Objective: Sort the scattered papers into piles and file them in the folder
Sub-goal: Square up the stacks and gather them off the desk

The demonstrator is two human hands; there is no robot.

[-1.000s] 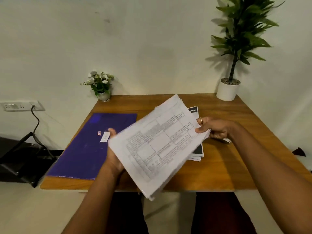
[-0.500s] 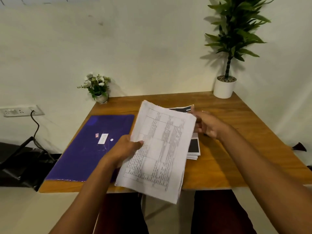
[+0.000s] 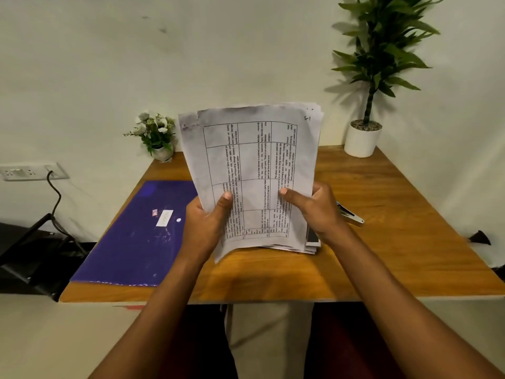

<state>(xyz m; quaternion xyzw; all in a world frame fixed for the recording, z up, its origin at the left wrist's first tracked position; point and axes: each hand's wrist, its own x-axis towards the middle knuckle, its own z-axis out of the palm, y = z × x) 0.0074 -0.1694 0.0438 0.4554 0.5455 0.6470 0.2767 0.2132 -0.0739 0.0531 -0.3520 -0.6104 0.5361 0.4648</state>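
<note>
I hold a stack of white papers [image 3: 251,165] printed with tables upright above the middle of the wooden table [image 3: 396,242]. My left hand [image 3: 207,228] grips its lower left edge, thumb on the front. My right hand [image 3: 317,212] grips the lower right edge. A second pile of papers [image 3: 311,243] lies on the table behind the stack, mostly hidden. The closed purple folder [image 3: 136,236] lies flat on the table's left side, to the left of my left hand.
A stapler [image 3: 351,214] lies just right of my right hand. A small flower pot [image 3: 157,138] stands at the back left, a tall potted plant [image 3: 363,138] at the back right. A wall socket with a cable [image 3: 32,170] is on the left.
The paper stack swung from tilted and low to upright in front of me. My right hand came back from the pile on the table and took hold of the stack's right edge.
</note>
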